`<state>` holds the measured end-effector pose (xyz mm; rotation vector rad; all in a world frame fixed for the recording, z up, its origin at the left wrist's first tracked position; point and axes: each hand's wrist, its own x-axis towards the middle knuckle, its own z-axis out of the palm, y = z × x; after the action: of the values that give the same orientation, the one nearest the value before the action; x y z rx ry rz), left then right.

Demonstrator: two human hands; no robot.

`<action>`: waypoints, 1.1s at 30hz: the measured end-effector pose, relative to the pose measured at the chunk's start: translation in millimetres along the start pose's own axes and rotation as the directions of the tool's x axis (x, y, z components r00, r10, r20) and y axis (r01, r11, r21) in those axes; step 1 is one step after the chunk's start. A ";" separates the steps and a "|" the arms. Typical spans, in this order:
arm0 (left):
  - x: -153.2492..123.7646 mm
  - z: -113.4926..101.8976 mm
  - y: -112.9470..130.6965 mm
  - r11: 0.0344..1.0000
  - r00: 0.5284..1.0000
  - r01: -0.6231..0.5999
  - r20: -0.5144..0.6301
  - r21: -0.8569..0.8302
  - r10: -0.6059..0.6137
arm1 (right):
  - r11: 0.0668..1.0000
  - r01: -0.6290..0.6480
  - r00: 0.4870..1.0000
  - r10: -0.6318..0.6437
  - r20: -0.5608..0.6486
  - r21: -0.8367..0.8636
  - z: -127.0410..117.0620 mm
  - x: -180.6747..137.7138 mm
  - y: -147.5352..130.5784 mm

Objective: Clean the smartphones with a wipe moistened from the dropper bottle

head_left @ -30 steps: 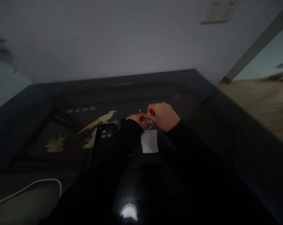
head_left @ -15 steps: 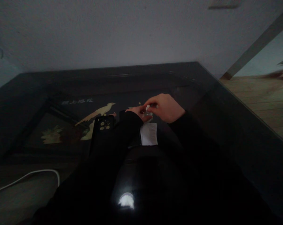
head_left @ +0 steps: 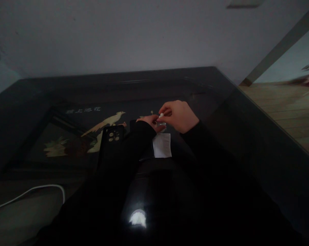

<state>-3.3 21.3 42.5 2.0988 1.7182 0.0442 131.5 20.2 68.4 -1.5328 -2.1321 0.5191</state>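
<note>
The person sits at a dark, shiny table (head_left: 246,136) and both hands meet near the middle of it, a bit toward the far edge. The right hand (head_left: 181,116) has its fingers (head_left: 164,110) pressed together in a pinch on a tiny white thing (head_left: 161,115). It is too small and the room too dim to tell what it is. The left hand (head_left: 150,122) sits just beside it, with its fingers curled in around a small shiny bit (head_left: 162,125) under the white thing; I cannot tell if they really grip it. The two hands look like they are touching. Just below the hands, nearer the person, a white piece of paper (head_left: 162,145) lies flat on the table. A black phone (head_left: 110,141) lies face down to the left of it, by the left sleeve. A white cable (head_left: 28,193) curls near the near left corner. I think the step now is fiddling with the little thing, one hand holding it and the other working on it. Any next move would need slow, careful fingers and a steady hold, since the thing is so small and could slip onto the dark table
</note>
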 end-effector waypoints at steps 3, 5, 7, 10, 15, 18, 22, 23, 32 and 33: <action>-0.4 1.0 0.1 1.000 1.000 -0.002 -0.005 -0.010 0.002 | 1.000 -0.012 1.000 0.012 -0.015 0.005 -0.4 -0.2 1.6; -0.1 1.6 -0.2 1.000 1.000 0.001 -0.004 -0.016 -0.001 | 1.000 -0.008 0.999 0.007 -0.043 -0.027 -0.2 -1.1 0.7; 0.6 2.1 -0.8 1.000 1.000 0.002 -0.002 -0.020 -0.002 | 0.996 0.000 0.998 -0.005 -0.064 -0.085 1.0 -2.0 -0.7; 1.5 2.6 -1.8 1.000 1.000 -0.008 -0.010 -0.026 0.008 | 0.989 0.001 0.998 -0.010 -0.067 -0.147 2.5 -2.3 -3.0; 1.6 6.1 -3.7 0.998 0.998 -0.036 -0.047 -0.047 0.034 | 0.998 0.049 0.984 -0.053 -0.173 -0.031 -18.8 -8.6 -13.3; 1.9 9.7 -5.9 0.995 0.995 -0.060 -0.085 -0.079 0.053 | 0.984 0.134 0.935 -0.086 -0.345 0.120 -43.5 -25.4 -21.0; 5.1 13.7 -10.0 0.988 0.992 -0.092 -0.100 -0.124 0.080 | 0.970 0.115 0.953 -0.046 -0.299 0.215 -50.8 -49.5 -13.3; 6.2 14.2 -11.0 0.986 0.991 -0.100 -0.099 -0.135 0.087 | 0.971 0.100 0.973 -0.050 -0.225 0.215 -45.8 -52.8 -8.1; 10.1 16.5 -14.3 0.981 0.991 -0.112 -0.089 -0.157 0.099 | 0.992 0.069 0.992 -0.056 -0.117 0.110 7.2 -47.4 14.3; 10.5 16.9 -14.3 0.980 0.991 -0.114 -0.088 -0.162 0.100 | 0.993 0.066 0.991 -0.054 -0.124 0.097 7.6 -47.7 14.2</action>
<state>-9.3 28.1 19.7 2.0880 1.5848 0.2969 151.3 -21.1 47.3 -1.4036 -2.0214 0.4923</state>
